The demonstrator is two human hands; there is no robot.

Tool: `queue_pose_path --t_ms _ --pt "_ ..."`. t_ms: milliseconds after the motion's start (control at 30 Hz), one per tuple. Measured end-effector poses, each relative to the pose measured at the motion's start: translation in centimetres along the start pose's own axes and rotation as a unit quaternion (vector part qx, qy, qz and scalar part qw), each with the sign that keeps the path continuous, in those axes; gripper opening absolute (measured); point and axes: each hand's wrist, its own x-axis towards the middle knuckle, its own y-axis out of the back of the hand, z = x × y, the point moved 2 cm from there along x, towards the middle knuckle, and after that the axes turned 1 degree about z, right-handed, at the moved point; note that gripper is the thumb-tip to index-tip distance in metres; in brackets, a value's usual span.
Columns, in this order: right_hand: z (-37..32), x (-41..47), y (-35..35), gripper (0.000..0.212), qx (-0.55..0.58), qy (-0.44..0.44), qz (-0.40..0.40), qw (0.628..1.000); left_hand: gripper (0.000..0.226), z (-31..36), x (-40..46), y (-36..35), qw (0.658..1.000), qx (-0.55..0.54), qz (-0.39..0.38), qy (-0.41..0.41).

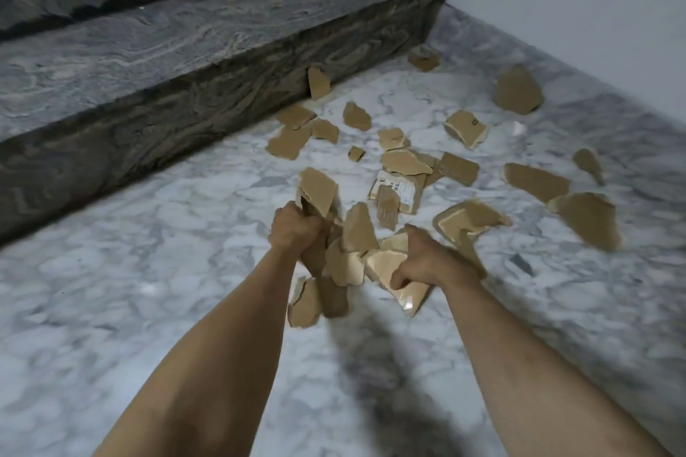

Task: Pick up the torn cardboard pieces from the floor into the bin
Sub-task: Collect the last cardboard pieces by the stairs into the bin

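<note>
White-and-grey veined marble floor [148, 271] is strewn with torn brown cardboard pieces [404, 163], bounded by a dark grey swirled stone step [185, 59] and a pale wall [575, 11]. Bunches of pieces are gripped by curled fingers of the left hand [293, 228] and right hand [427, 260].

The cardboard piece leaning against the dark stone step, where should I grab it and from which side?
Pinch the top edge of the leaning cardboard piece from above. It stands nearly upright against the step, so its upper edge is free, while its back face probably sits too close to the stone for fingers.
</note>
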Motion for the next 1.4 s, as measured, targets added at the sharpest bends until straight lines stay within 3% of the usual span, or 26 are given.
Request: queue_pose_path --t_ms 67,167,233,300,367,533,600,700,800,900,1067,1200,1300,1400 --pt "0.2 -0.6 0.1 0.095 -0.05 0.002 0.033 0.998 0.022 -0.8 0.1 1.5 0.995 -0.1 -0.011 0.008" --pt "0.5 -1.9 0.2 0.071 -0.108 0.009 0.057 0.992 0.014 -1.7 -0.8 3.6 0.977 -0.203 -0.062 0.023" --pt "0.7 -2.3 -0.2 0.065 -0.102 0.032 0.066 0.992 0.01 -1.9 -1.9 5.0 0.97 -0.22 -0.098 0.013" --pt "1.1 -2.7 -0.6 0.071 -0.078 0.037 0.055 0.995 0.009 -2.0 -3.4 6.6 0.966 -0.221 -0.136 0.007" --pt "1.3 -3.5 -0.8 0.087 -0.035 0.005 0.024 0.999 0.015 -2.6 -4.4 7.7 0.968 -0.201 -0.151 0.024" --pt "1.6 -4.6 -0.2 0.072 0.032 -0.014 -0.013 0.999 0.024 -3.6 -8.0 4.7 0.975 -0.096 -0.196 0.028" --pt "1.7 -4.1 0.9 0.064 0.14 -0.027 0.014 0.99 0.032 -3.8 -10.0 1.9 0.98 -0.011 -0.196 -0.018" --pt "1.3 -3.1 3.1 0.055 0.303 -0.029 0.086 0.949 0.043 -4.1 -12.5 -1.5 0.969 0.167 -0.103 -0.148" --pt "-1.3 -2.2 3.4 0.07 0.368 -0.032 0.063 0.927 0.038 -5.0 -13.2 -2.2 0.966 0.19 -0.028 -0.17" --pt "-4.7 -1.1 1.7 0.088 0.354 -0.018 0.006 0.935 0.049 -5.4 -13.2 -2.0 0.97 0.188 -0.003 -0.156" --pt "-8.8 0.8 -1.7 0.085 0.256 -0.02 0.024 0.966 0.048 -6.7 -10.7 0.3 0.991 0.112 -0.065 -0.041" --pt "-9.5 1.5 -3.1 0.092 0.132 -0.05 0.042 0.989 0.044 -7.7 -6.7 5.1 0.988 -0.097 -0.101 0.064" --pt "-9.0 1.6 -2.9 0.104 0.1 -0.077 0.056 0.99 0.041 -6.4 -3.6 7.4 0.972 -0.196 -0.09 0.099" --pt "-8.5 1.4 -3.2 0.115 0.066 -0.067 0.052 0.994 0.044 -3.0 -1.6 6.4 0.973 -0.194 -0.106 0.062"
